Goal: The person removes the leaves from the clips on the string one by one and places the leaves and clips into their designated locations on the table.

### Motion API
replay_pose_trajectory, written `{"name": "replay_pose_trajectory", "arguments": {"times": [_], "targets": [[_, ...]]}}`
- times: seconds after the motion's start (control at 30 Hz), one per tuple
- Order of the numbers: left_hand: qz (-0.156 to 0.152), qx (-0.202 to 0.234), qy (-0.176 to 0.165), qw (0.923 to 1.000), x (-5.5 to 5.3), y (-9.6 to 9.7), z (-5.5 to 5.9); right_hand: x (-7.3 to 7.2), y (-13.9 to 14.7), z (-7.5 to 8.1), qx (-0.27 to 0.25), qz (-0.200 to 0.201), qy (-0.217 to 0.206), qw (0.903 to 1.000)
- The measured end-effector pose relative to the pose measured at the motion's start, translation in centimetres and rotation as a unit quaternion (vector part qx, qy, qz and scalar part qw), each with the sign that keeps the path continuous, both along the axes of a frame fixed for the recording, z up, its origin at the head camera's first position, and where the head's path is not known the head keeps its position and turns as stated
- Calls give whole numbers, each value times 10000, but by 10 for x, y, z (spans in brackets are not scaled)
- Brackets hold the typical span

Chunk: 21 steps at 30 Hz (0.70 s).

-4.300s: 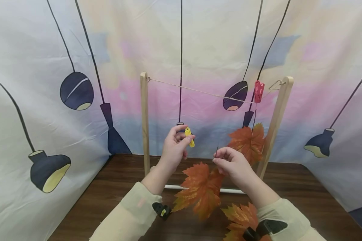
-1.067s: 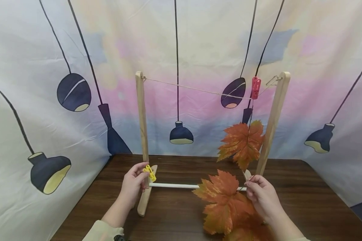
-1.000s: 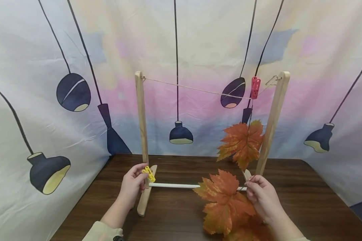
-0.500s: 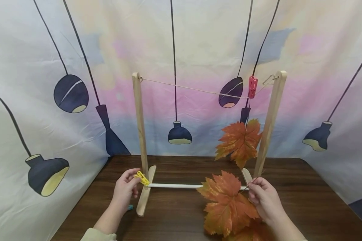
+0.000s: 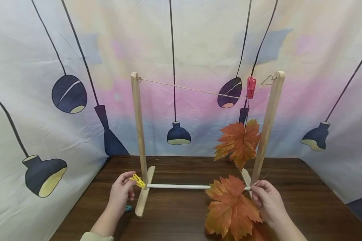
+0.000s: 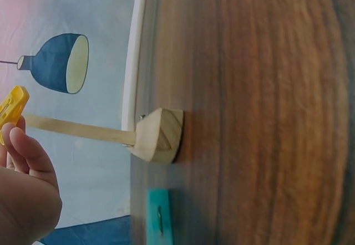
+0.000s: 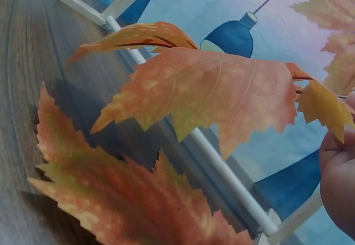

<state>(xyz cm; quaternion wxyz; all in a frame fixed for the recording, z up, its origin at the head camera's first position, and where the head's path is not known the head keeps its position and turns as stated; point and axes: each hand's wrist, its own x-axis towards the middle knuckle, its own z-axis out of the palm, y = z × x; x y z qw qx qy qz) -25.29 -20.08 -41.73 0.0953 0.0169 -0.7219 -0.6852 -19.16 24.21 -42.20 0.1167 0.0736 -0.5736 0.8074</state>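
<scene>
My left hand [image 5: 119, 194] pinches a yellow clothespin [image 5: 138, 181] between thumb and fingers, beside the foot of the left post. The same yellow clothespin [image 6: 12, 109] shows at the edge of the left wrist view. On the other side, my right hand [image 5: 269, 202] pinches the thin stem of an orange artificial maple leaf [image 5: 232, 207], which hangs above the table. Below it, another maple leaf [image 7: 133, 200] lies on the table in the right wrist view. A red clothespin [image 5: 251, 87] on the string [image 5: 187, 88] bears a hanging maple leaf [image 5: 238, 142].
The string runs between a left wooden post [image 5: 139, 130] and a right wooden post [image 5: 268, 127], joined low down by a white rod [image 5: 178, 186]. A teal clothespin [image 5: 128, 208] lies on the brown table [image 5: 175, 221], near my left hand. Behind hangs a lamp-printed cloth [image 5: 199, 43].
From in front of the frame, both hands have lowered and spread apart, carrying the yellow clothespin left and the leaf right. The teal clothespin has come into sight beside my left wrist.
</scene>
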Motion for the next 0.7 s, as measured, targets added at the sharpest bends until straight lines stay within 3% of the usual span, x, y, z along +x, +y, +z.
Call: {"name": "replay_pose_trajectory", "arguments": {"times": [0.7], "targets": [[341,45,-250,9991,9,-38,-28,8,18,-22,-37,-534,-427,9977]]}}
